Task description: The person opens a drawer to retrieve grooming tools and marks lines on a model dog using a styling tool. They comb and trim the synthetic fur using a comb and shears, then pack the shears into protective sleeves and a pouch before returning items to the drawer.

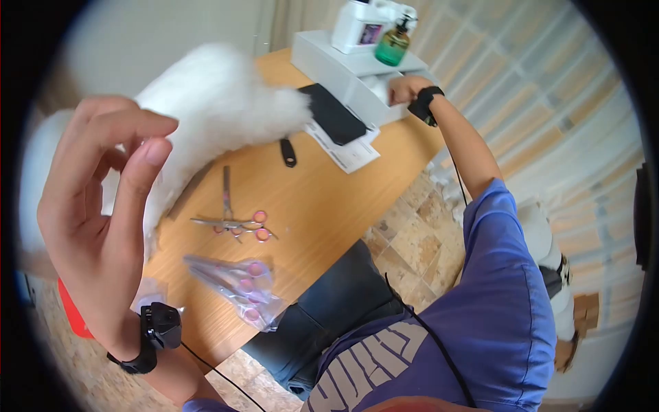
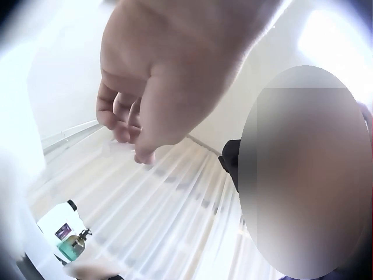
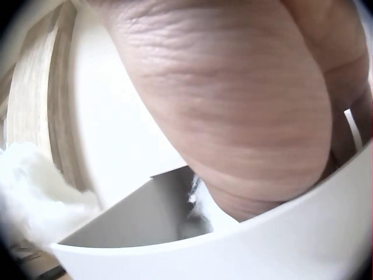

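My left hand (image 1: 103, 178) is raised in front of the white fluffy animal-shaped body (image 1: 206, 96) on the table. Its fingers curl loosely, the thumb tip a little apart from the index fingertip, and nothing shows between them. At the far end of the table my right hand (image 1: 408, 89) reaches into an open compartment of the white storage box (image 1: 316, 51). In the right wrist view the heel of the hand lies over the compartment's white front wall (image 3: 145, 259). White fluff (image 3: 207, 207) shows inside beside it. I cannot tell what the hidden right fingers hold.
Scissors with pink finger rings (image 1: 233, 223) lie on the table (image 1: 309, 220). Nearer stands out a clear sleeve of scissors (image 1: 237, 281). A black case (image 1: 333, 113) covers part of a paper sheet (image 1: 357, 154). A white jug (image 1: 353, 27) and a green pump bottle (image 1: 393, 47) top the box.
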`<control>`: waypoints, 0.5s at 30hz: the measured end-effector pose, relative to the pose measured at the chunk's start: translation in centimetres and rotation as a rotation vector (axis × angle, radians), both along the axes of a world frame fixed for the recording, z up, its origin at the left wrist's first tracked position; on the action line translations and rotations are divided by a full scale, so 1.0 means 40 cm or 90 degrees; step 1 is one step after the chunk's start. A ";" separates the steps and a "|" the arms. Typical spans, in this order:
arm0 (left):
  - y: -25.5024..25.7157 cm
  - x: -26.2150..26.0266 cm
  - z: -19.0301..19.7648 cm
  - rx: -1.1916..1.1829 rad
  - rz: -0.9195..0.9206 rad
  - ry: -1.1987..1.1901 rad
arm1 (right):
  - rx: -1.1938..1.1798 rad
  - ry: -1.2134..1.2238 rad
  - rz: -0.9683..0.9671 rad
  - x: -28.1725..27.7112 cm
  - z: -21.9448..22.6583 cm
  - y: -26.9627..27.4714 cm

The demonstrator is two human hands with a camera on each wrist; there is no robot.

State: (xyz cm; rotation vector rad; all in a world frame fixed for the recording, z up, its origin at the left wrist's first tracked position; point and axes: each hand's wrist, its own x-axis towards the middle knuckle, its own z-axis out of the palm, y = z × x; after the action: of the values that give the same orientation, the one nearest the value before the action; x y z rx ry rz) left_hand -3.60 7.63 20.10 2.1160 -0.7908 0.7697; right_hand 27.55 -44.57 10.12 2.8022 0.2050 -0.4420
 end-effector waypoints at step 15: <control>0.113 -0.028 0.043 -0.477 -0.071 0.040 | -0.007 -0.343 0.051 -0.226 0.151 0.242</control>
State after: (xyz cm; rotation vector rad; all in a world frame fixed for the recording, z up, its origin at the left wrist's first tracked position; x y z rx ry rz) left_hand -4.72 12.16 21.82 1.4039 -0.4737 0.7795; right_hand 18.50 -34.88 16.18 2.7667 0.1903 0.3316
